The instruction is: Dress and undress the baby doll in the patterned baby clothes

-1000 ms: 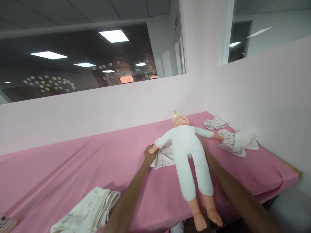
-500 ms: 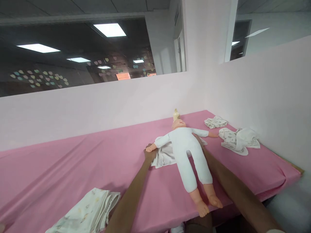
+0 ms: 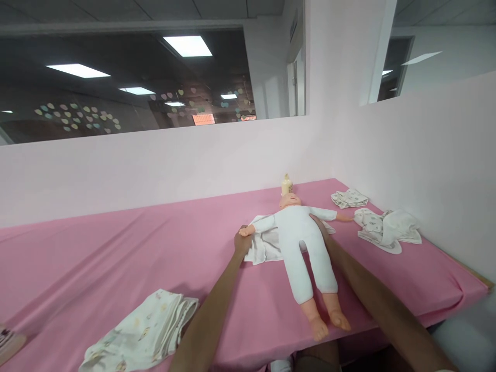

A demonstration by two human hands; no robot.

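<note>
A baby doll (image 3: 300,242) in a white suit lies on its back on the pink table (image 3: 116,258), with its feet near the front edge. Under its upper body lies a white cloth (image 3: 265,245). My left hand (image 3: 242,244) is closed on the left edge of that cloth, beside the doll's hand. My right hand (image 3: 320,226) rests at the doll's right side under its arm; its fingers are mostly hidden by the body.
A folded patterned cloth (image 3: 143,333) lies at the near left. Two crumpled cloths (image 3: 385,228) (image 3: 349,198) lie at the right by the pink partition wall. A small bottle (image 3: 286,184) stands behind the doll's head. The table's edge runs close to me.
The doll has slid away from me, its feet now resting on the table instead of hanging over the edge. More of the cloth under it shows flat. Both hands stayed at its sides.
</note>
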